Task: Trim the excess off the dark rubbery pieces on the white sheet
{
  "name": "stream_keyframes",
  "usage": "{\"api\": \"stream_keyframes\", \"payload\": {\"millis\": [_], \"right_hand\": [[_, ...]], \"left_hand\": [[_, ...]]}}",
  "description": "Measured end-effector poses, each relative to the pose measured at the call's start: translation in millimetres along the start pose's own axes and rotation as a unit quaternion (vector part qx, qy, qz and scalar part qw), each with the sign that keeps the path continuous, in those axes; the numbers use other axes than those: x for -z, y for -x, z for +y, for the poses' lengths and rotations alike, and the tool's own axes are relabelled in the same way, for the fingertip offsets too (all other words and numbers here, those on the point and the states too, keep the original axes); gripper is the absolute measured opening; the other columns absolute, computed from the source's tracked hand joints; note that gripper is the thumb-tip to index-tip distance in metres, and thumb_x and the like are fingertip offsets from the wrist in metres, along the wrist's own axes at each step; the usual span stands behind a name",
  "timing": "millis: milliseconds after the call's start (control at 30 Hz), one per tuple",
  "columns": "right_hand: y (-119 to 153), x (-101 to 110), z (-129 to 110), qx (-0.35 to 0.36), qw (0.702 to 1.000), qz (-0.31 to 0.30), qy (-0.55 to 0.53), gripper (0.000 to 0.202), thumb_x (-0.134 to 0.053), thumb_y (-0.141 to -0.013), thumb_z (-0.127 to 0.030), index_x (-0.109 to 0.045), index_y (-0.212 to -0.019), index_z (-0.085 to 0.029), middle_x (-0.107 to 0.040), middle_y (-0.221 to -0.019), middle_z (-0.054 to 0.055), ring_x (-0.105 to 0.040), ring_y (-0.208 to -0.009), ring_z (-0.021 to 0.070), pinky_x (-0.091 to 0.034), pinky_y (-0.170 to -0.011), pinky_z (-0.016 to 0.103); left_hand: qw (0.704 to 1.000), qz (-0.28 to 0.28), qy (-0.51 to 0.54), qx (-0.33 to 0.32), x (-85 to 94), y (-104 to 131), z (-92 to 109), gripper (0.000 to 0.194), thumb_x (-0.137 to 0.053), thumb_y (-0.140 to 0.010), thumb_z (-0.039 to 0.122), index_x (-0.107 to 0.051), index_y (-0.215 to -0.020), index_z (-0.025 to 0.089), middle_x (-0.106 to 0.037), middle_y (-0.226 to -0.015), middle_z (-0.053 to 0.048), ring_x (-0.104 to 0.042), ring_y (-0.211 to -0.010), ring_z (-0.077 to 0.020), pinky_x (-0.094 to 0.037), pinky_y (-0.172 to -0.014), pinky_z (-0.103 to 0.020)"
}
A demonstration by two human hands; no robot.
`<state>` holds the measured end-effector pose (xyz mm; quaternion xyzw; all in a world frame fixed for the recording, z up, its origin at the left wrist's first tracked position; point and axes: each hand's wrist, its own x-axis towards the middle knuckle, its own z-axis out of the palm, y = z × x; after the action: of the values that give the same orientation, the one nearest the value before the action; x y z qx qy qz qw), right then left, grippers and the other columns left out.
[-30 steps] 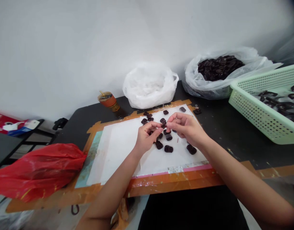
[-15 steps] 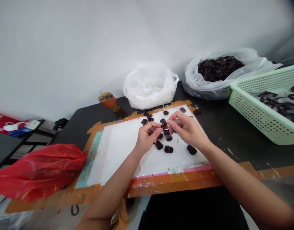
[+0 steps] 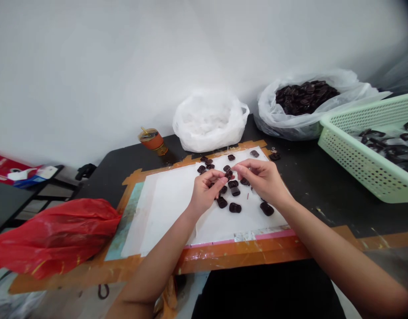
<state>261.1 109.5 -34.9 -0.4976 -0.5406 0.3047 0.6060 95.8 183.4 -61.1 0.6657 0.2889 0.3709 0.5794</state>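
Observation:
Between thumb and fingers, my left hand (image 3: pixel 207 188) pinches a small dark brown piece (image 3: pixel 228 174) above a white sheet (image 3: pixel 167 199). My right hand (image 3: pixel 262 179) is at the right side of that piece, thumb and index finger pressed together at its edge; whether they grip it or something tiny is too small to tell. Several dark glossy pieces lie around and under the hands, among them one (image 3: pixel 235 208) near the front and another (image 3: pixel 266 208) below my right wrist.
Behind the sheet are a white plastic bag (image 3: pixel 207 141) and a cup (image 3: pixel 151 140). A clear bag of dark pieces (image 3: pixel 306 97) and a green basket (image 3: pixel 366 170) stand at the right. A red bag (image 3: pixel 57 235) lies at the left.
My right thumb and index finger have come closer together beside the held piece. My left hand keeps its pinch almost in place. The view has shifted slightly.

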Motion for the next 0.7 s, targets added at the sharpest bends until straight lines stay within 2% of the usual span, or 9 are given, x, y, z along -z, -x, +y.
{"api": "stream_keyframes", "payload": {"millis": [133,333,567,700], "right_hand": [[0,1,5,0.009,0.999,-0.022,-0.034,0.014,-0.055,-0.091,-0.032,-0.056,-0.091,-0.017,-0.059,-0.066,0.001,-0.056,-0.062,0.0118,-0.042,-0.058,0.023],[-1,10,5,-0.004,0.995,-0.101,-0.016,0.017,-0.055,-0.091,-0.032,-0.056,-0.089,-0.016,-0.061,-0.067,0.002,-0.054,-0.056,0.0098,-0.037,-0.048,0.02],[-1,15,0,0.011,0.995,-0.102,0.003,0.018,-0.055,-0.091,-0.032,-0.059,-0.087,-0.015,-0.06,-0.064,0.001,-0.052,-0.056,0.0093,-0.037,-0.049,0.019],[0,13,3,0.008,0.995,-0.08,0.06,0.017,-0.057,-0.089,-0.032,-0.059,-0.085,-0.015,-0.058,-0.06,0.0,-0.043,-0.046,0.0066,-0.031,-0.042,0.018]], "left_hand": [[1.0,-0.002,0.008,0.006,-0.8,0,1,0.023,-0.069,-0.077,0.037,-0.061,-0.081,0.016,-0.052,-0.055,0.005,-0.038,-0.036,-0.0023,-0.028,-0.035,-0.017],[1.0,-0.019,0.021,-0.001,-0.6,0,0,0.023,-0.067,-0.079,0.037,-0.057,-0.082,0.016,-0.052,-0.055,0.006,-0.037,-0.035,-0.002,-0.025,-0.034,-0.015],[0.999,-0.044,0.01,-0.017,-1.6,0,4,0.023,-0.06,-0.085,0.038,-0.051,-0.088,0.017,-0.063,-0.063,0.001,-0.038,-0.035,-0.0027,-0.027,-0.035,-0.016],[0.999,-0.039,-0.002,-0.025,-2.7,0,6,0.021,-0.06,-0.085,0.036,-0.051,-0.087,0.018,-0.063,-0.064,0.001,-0.038,-0.035,-0.0028,-0.027,-0.034,-0.016]]}}
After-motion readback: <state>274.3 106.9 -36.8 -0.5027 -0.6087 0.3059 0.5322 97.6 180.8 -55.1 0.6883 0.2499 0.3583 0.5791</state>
